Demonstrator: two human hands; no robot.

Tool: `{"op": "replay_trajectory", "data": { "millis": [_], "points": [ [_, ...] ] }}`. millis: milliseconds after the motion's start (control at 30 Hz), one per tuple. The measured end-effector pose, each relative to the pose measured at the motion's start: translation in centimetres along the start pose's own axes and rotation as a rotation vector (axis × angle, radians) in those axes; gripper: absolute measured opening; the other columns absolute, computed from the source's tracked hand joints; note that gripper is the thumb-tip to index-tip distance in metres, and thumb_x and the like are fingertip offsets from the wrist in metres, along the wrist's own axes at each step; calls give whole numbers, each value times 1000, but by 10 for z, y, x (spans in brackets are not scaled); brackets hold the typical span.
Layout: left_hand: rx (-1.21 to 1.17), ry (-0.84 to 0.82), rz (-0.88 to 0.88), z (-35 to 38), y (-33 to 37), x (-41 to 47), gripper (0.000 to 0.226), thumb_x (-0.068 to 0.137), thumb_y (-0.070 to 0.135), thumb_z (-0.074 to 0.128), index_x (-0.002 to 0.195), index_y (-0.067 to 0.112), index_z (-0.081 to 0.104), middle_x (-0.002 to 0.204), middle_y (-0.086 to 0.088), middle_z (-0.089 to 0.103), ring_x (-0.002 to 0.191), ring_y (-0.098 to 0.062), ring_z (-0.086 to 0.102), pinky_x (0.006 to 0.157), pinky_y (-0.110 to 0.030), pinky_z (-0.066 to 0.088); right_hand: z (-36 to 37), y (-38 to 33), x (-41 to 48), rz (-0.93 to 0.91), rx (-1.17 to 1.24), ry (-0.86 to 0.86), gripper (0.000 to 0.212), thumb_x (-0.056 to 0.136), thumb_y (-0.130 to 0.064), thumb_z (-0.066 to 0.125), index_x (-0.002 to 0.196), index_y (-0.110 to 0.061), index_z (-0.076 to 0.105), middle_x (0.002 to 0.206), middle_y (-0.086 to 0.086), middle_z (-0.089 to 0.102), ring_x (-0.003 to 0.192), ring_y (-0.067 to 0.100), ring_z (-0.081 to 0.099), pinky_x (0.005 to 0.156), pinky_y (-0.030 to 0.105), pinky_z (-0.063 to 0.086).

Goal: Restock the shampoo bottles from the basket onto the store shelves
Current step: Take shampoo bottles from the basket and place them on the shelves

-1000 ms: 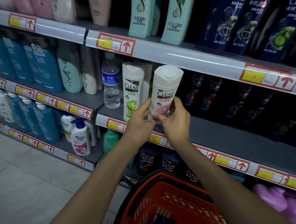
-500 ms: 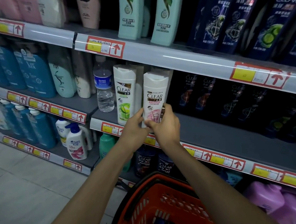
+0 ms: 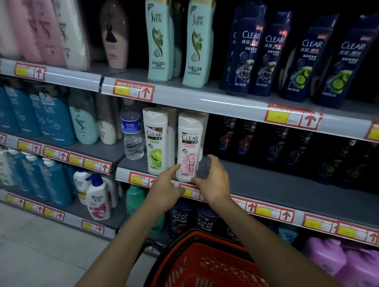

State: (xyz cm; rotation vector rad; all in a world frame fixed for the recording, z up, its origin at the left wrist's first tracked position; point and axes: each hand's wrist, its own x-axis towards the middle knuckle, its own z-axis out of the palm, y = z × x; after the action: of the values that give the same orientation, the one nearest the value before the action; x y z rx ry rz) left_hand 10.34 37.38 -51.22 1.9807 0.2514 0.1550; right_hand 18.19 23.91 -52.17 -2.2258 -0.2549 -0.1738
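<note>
left hand [image 3: 165, 187] and right hand [image 3: 214, 182], fingers loosely spread, flanked the white shampoo bottle [image 3: 188, 141] without gripping it; it stood upright on the shelf [image 3: 272, 188], label outward

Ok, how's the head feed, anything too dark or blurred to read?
Head view: dim overall; the pink-label bottle reads sharp; the pink bottles upper left are blurred; the dark bottles mid-shelf right are lost in shadow; the shelf rails bow from wide-angle distortion.
</note>
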Motion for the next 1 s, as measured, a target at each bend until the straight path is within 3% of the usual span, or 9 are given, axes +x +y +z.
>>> {"op": "replay_trajectory", "data": {
  "millis": [100,200,267,367,533,600,700,833,1000],
  "points": [
    [157,-10,50,-2,2,-14,75,92,5,73,157,21,38,135,4,54,106,-11,54,89,-25,44,-27,7,-16,-26,-118,-63,91,82,-21,86,155,-24,32,149,7,44,134,27,50,104,35,45],
    [362,23,147,-3,1,-25,79,92,30,75,159,26,34,155,3,48,137,-19,49,106,-36,46,-54,15,-32,-42,-242,-123,99,80,-30,87,158,-23,27,153,5,37,139,25,44,109,35,43],
    [466,38,191,-1,3,-34,82,92,46,69,161,31,28,158,4,45,141,-21,46,107,-43,47,-70,21,-44,-48,-291,-165,103,79,-39,86,160,-22,25,156,4,33,142,24,41,112,35,40],
    [619,70,238,11,9,-51,83,91,62,57,162,34,24,159,2,42,144,-23,42,109,-43,44,-92,31,-63,-60,-374,-207,109,76,-51,85,160,-22,22,158,6,29,146,26,34,116,36,36],
    [870,25,314,41,-2,-81,98,78,87,31,162,40,16,170,-1,22,155,-25,22,121,-53,29,-127,51,-105,-105,-581,-292,121,70,-73,76,162,-23,14,164,12,19,155,33,12,123,50,22],
    [889,-44,317,54,-8,-96,95,83,86,36,163,40,14,172,-1,14,157,-25,17,123,-53,26,-139,61,-127,-126,-631,-337,120,71,-72,75,162,-23,14,162,11,24,153,31,16,124,50,19],
    [849,-161,305,81,-24,-123,86,90,75,49,162,38,19,170,-1,16,155,-25,21,119,-49,35,-150,89,-166,-128,-645,-462,113,73,-64,77,161,-24,19,157,9,33,147,29,29,122,45,25],
    [895,-351,272,115,-54,-149,86,89,72,53,161,41,19,168,1,16,154,-26,22,121,-50,32,-151,132,-213,-88,-674,-651,108,77,-53,80,161,-25,18,158,10,28,147,32,29,122,42,24],
    [945,-531,131,140,-92,-156,93,81,80,51,160,41,21,165,0,25,151,-29,29,119,-48,36,-139,164,-231,-37,-871,-924,92,81,-37,81,155,-21,30,153,16,33,139,39,39,112,46,41]
  ]
}}
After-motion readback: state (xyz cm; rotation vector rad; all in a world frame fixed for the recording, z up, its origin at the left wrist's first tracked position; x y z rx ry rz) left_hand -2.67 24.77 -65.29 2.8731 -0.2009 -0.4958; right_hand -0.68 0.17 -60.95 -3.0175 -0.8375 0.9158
